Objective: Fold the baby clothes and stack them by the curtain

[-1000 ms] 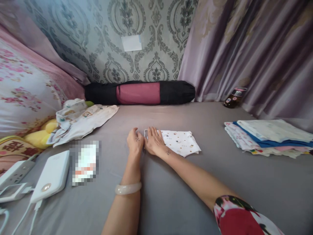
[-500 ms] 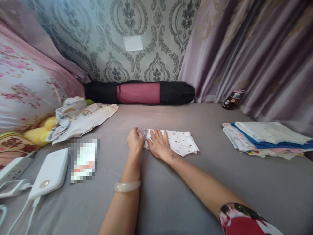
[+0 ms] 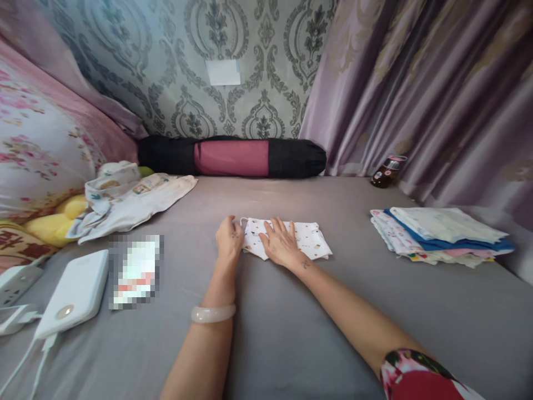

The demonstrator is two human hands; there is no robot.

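A folded white cloth with small coloured prints, perhaps a baby garment, lies on the grey bed sheet. A thin white loop shows at its upper left corner. My right hand rests flat on its middle, fingers spread. Close against the left edge of the cloth stands my left hand, on its side with the fingers curled in. Its fingertips are hidden, so I cannot see whether they grip anything. A pale bangle circles my left forearm.
Folded cloths are stacked at right, with a dark bottle behind. A black and pink roll lies along the wall. At left are a crumpled cloth, a yellow plush, a white power bank and a power strip.
My right hand has slid to the right across the folded cloth, from near its left end to its middle. My left hand stays at the left edge. The view has shifted slightly.
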